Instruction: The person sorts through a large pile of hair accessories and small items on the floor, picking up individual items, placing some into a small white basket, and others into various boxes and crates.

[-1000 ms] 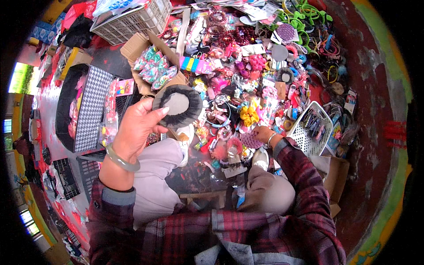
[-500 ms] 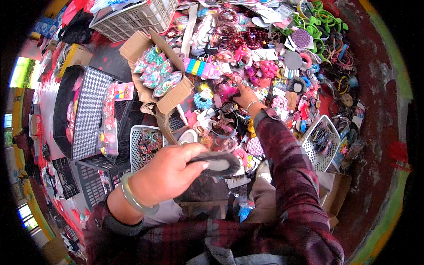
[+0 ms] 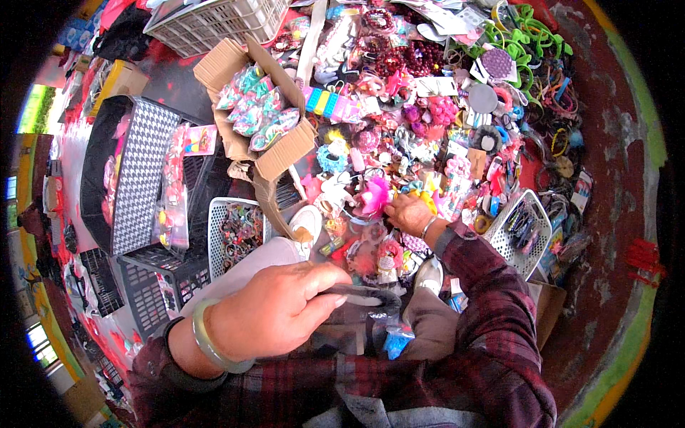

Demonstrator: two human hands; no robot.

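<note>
While the left hand [image 3: 275, 314] is held low before the body, its forearm reaching in from eight o'clock and its thumb stretched toward two, the thumb and forefinger are pressed closed on a dark ring [image 3: 387, 297] that juts out toward three o'clock. The ring is tipped nearly edge-on and a little blurred—a thin, blackish, soft-looking band with a paler grey strip inside it. At between one and two o'clock from that hand, the right hand [image 3: 409, 214] lies palm down over the pile, its forearm coming from between four and five o'clock, wrist low and fingers bent inward, their tips pinching the edge of a pink feathery piece [image 3: 372, 197]. That piece is vivid magenta and frayed into wispy points, lying at ten o'clock from the right hand. A white basket [image 3: 546, 239] of dark clips stands at three o'clock from the right hand.
</note>
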